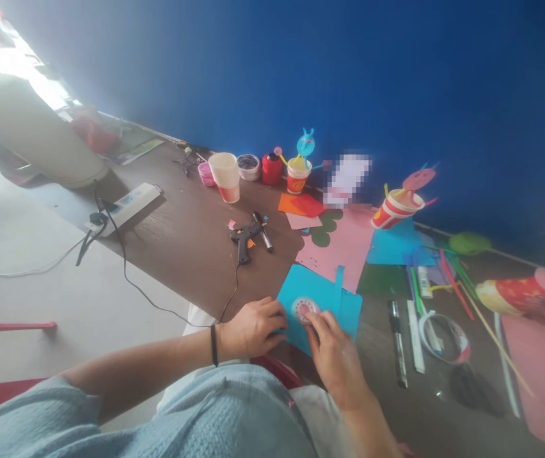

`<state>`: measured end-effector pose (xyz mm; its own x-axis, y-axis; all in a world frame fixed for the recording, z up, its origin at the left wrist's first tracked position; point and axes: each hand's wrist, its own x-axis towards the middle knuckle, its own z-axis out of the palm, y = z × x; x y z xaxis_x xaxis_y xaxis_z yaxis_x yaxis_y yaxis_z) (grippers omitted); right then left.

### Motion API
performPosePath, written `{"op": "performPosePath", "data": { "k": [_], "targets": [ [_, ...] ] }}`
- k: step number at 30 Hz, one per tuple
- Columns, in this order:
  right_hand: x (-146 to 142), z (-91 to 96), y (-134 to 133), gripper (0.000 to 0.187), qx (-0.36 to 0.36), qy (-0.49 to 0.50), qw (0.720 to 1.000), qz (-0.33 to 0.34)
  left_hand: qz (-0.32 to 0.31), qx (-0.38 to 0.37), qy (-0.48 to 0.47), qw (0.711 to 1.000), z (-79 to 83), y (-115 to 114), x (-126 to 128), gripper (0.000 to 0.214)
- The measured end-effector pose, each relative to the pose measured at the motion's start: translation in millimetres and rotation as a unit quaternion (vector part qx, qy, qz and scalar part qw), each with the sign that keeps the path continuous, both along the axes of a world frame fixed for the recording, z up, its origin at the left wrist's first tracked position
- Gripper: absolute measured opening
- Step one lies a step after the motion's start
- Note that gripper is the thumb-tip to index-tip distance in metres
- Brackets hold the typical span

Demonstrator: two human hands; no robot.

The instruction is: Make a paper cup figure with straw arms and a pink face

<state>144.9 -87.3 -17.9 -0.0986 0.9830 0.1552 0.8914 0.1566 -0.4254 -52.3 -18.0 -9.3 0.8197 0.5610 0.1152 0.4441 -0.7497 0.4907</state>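
My left hand [252,327] rests on the near left edge of a light blue paper sheet [322,296], fingers curled and pressing it to the brown table [186,242]. My right hand [332,353] has its fingertips pinched on a small round pink and white piece [304,310] lying on the blue sheet. A black band sits on my left wrist.
A black glue gun [243,238] and its cord lie beyond the sheet. Paper cups [225,176], small jars, decorated cups [396,207], pink paper [343,245], straws, pens [397,343] and a tape roll [444,337] crowd the table. A power strip [126,205] lies at left.
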Motion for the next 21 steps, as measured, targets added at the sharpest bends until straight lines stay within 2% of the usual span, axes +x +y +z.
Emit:
{"op": "performPosePath", "data": {
  "k": [14,18,21],
  "targets": [
    [-1,0.6,1,0.029,-0.010,0.000,1.000,-0.007,-0.003,0.009,-0.017,1.000,0.1,0,1,0.013],
    [-2,4.5,-1,0.029,-0.014,0.033,0.999,-0.004,0.002,0.003,-0.036,0.999,2.5,0,0,0.013],
    [14,10.5,-10,0.031,0.026,0.064,0.996,-0.064,0.023,-0.013,-0.057,0.998,9.4,1,-1,0.015]
  ]
}}
